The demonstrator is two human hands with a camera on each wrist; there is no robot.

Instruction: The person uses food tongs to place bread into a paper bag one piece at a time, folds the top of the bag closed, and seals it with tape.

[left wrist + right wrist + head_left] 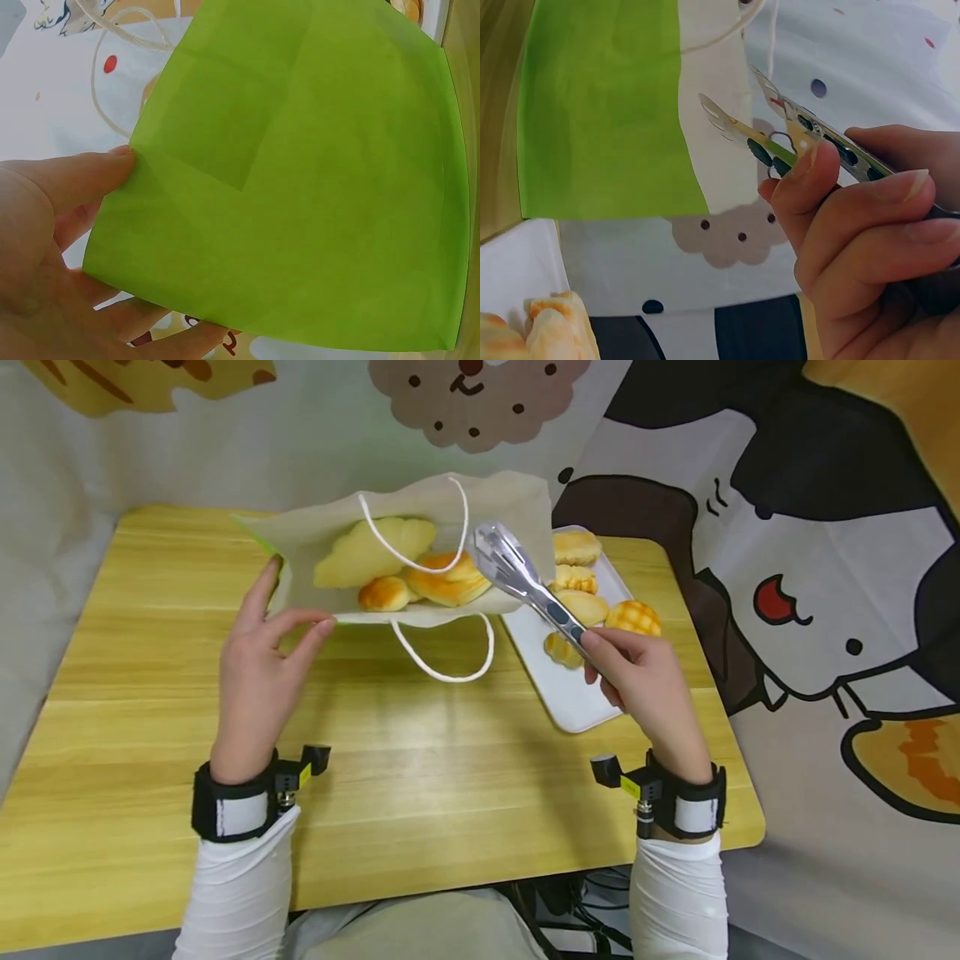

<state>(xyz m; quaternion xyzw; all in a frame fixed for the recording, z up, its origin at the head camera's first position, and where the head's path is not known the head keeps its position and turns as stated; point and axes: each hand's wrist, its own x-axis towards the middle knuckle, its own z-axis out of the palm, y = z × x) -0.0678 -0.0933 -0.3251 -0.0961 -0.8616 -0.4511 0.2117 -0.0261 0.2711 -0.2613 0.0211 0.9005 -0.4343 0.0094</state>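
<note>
A paper gift bag, green outside and pale inside, has its mouth toward me in the head view. Inside it are a pale yellow bread, a small round bun and a glossy golden bread. My left hand holds the bag by its left edge, thumb at the near rim and fingers on the far side. With my right hand I grip metal food tongs; their tips are over the bag's right part. In the right wrist view the tong arms stand apart with nothing visible between them.
A white tray lies right of the bag, partly behind it. On it are several breads, among them a grid-patterned bun and a small ridged bread. White rope handles loop from the bag. A printed curtain hangs behind the wooden table.
</note>
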